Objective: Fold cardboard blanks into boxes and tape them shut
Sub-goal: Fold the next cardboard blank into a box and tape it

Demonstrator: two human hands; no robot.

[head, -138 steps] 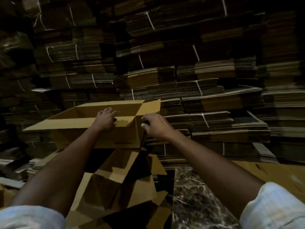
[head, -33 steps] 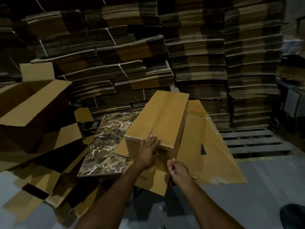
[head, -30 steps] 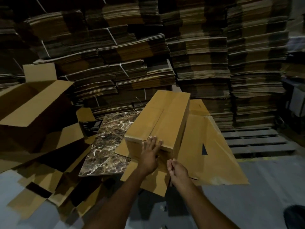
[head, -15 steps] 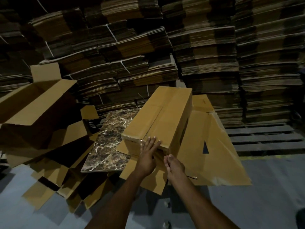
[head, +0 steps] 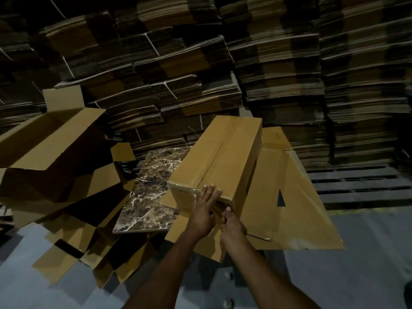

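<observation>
So the box (head: pixel 223 157) is a long, narrow one in plain brown corrugated cardboard. Its top flaps are folded shut and meet in a straight seam down the middle. It sits tilted on a big flat cardboard sheet (head: pixel 289 208), which has creases and a small dark triangular cutout. The box's left side overhangs a slab (head: pixel 149 192) with a glossy brown marble pattern and white veins.

The left hand (head: pixel 204 210) lies flat on the near end of the box, fingers straight and close together, with the tips reaching over the top edge. The right hand (head: pixel 231 224) is just beside it at the box's near lower corner. Its fingers are curled in and the thumb points up, but honestly I can't tell if it's pinching anything, it's too dark there.

Off to the left is an open box (head: pixel 51 139) with its flaps up. Below that, loose blanks (head: pixel 78 241) are scattered in angular overlapping shapes on the smooth grey floor (head: pixel 345 275). Behind everything is a wall of flat cardboard bundles (head: pixel 200 63), with ridged edges and thin white straps. A slatted wooden pallet (head: pixel 361 186) sits on the right.
</observation>
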